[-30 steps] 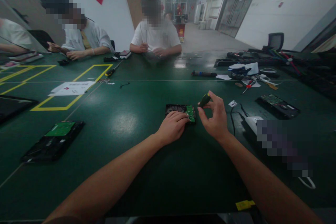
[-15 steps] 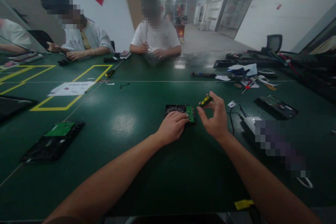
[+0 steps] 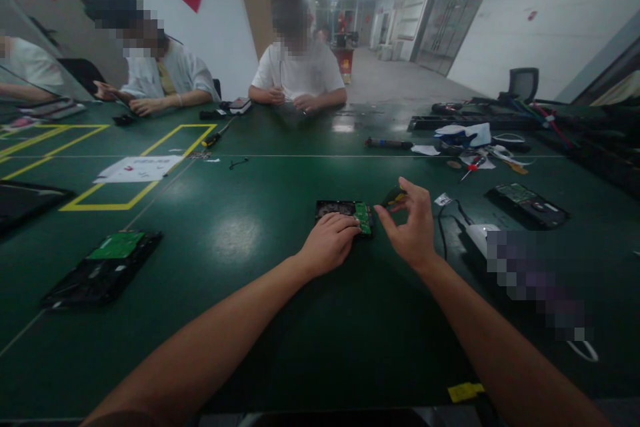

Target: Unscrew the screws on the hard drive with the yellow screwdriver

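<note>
My left hand (image 3: 327, 245) lies over the hard drive (image 3: 364, 218) on the green table (image 3: 270, 177), likely steadying it; I can't tell whether it grips. Just right, my right hand (image 3: 413, 221) grasps a dark-and-yellow handle (image 3: 393, 196) in its fingers, probably for fine control.

Table (image 3: 270, 333): green, glossy; yellow outlines (image 3: 95, 207) at left.
Centre: black-and-green drive (image 3: 344, 205).
Left: similar unit (image 3: 100, 273), white paper (image 3: 137, 170).
Right: another device (image 3: 530, 205).
</note>
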Motion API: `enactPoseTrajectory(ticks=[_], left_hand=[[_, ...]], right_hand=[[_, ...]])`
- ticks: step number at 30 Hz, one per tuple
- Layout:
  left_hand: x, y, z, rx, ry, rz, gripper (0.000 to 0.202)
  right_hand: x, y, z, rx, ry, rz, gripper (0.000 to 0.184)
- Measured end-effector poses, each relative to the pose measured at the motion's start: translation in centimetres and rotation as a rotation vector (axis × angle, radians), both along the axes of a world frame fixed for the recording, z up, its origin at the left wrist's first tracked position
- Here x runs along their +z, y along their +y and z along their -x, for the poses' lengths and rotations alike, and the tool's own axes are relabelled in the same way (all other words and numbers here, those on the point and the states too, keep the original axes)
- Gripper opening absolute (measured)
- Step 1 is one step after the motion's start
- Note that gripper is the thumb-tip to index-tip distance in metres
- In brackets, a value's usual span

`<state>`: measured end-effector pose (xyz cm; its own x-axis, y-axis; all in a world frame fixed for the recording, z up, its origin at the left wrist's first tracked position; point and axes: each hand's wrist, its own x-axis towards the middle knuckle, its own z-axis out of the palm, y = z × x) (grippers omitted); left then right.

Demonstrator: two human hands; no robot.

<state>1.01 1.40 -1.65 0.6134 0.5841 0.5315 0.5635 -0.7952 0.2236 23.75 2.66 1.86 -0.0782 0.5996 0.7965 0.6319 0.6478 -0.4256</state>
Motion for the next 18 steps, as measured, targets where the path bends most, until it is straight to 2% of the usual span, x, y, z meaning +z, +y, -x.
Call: enactPoseTrajectory(ticks=[6,13,18], left_hand=[[0.12,-0.1,-0.06,-0.001,-0.003,-0.004,0.031],[-0.18,0.08,0.0,-0.002,-0.004,0.003,0.033],[-0.1,0.01,-0.03,0.004,-0.008,0.004,0.033]], right_hand=[[0.12,-0.2,0.18,0.024,-0.015,0.04,0.079],[0.22,-0.25,0.18,-0.039,-0.029,0.017,0.08],[-0.09,-0.16,0.2,-0.004,0.012,0.068,0.078]])
